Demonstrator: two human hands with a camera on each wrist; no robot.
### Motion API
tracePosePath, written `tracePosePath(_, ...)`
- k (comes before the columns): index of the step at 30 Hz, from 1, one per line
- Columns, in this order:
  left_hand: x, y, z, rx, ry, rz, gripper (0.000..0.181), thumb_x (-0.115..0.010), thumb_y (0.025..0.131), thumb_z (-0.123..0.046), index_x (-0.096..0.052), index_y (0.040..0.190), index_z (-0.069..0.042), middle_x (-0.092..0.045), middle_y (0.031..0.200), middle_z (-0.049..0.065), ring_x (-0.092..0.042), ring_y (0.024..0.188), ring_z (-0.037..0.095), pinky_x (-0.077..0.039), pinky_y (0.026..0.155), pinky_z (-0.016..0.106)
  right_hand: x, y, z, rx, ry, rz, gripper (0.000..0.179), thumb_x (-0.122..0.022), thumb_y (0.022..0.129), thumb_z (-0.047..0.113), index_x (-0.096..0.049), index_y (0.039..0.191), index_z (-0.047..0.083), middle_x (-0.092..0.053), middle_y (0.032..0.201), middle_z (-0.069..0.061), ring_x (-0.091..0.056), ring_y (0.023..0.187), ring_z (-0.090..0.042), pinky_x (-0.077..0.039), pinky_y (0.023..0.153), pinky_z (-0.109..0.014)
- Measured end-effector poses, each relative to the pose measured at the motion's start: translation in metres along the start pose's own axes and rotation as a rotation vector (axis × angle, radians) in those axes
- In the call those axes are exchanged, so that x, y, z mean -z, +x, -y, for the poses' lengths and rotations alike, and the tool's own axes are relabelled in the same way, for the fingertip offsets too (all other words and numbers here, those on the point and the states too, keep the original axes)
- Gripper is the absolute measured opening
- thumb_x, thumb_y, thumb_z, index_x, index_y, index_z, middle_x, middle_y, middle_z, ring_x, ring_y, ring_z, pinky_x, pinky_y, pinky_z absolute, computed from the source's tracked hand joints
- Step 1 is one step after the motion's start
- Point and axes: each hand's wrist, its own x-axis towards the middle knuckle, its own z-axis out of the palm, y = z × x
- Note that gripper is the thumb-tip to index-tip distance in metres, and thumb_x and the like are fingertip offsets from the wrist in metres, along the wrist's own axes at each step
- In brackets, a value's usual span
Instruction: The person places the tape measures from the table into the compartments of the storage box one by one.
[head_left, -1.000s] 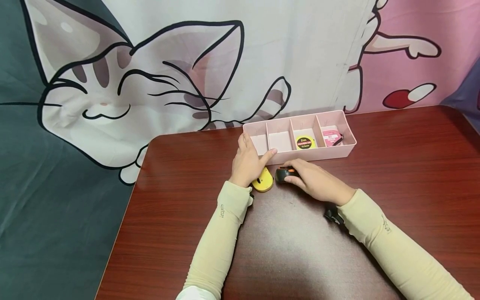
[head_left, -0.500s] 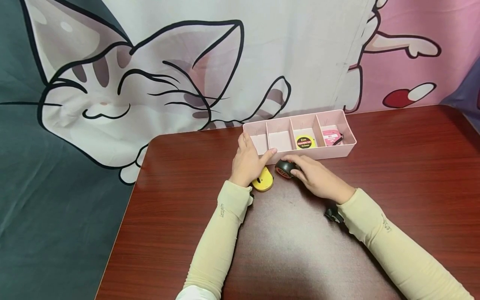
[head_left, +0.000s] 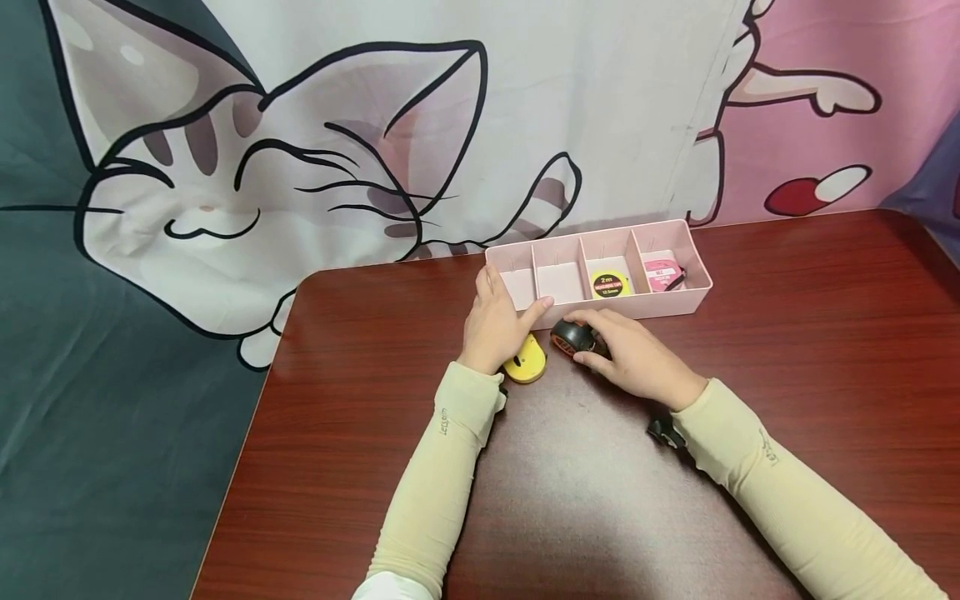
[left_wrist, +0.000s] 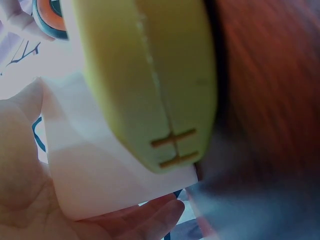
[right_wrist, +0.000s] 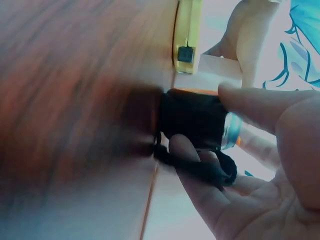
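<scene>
In the head view my left hand (head_left: 491, 329) grips the left end of a pink divided box (head_left: 637, 309), thumb over its front rim. A yellow tape measure (head_left: 527, 363) lies on the table right below that hand; it looms large in the left wrist view. My right hand (head_left: 637, 354) holds a black and orange tape measure (head_left: 575, 338) just in front of the box. The right wrist view shows its black wrist strap (right_wrist: 200, 170) hanging by my fingers and its lower edge at or near the tabletop; contact is unclear.
One box compartment holds a yellow round-labelled tape measure (head_left: 611, 284), and the right-end one a pink tape measure (head_left: 662, 274). The two left compartments show bare floors. Behind the brown table (head_left: 360, 400) hangs a cartoon cat curtain (head_left: 600, 100).
The black and orange tape measure has turned in my right hand, so its round face shows instead of its striped edge. My left hand and the box stay put.
</scene>
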Motion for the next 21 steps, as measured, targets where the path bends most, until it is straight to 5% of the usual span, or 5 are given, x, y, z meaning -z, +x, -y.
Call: tracePosePath(21, 0.0004, -0.0003, 0.0005, 0.002, -0.007, 0.001, 0.113, -0.055, 0.092, -0.069, -0.004, 0.158, 0.007, -0.016, 0.162, 0.024, -0.05, 0.13, 0.043, -0.049, 0.096, 0.053, 0.0083, 0.0, 0.0035, 0.007, -0.039, -0.089, 0.044, -0.073, 0.088, 0.013, -0.06, 0.129, 0.002, -0.067, 0.122, -0.017, -0.064, 0.111, -0.032, -0.048, 0.095, -0.05)
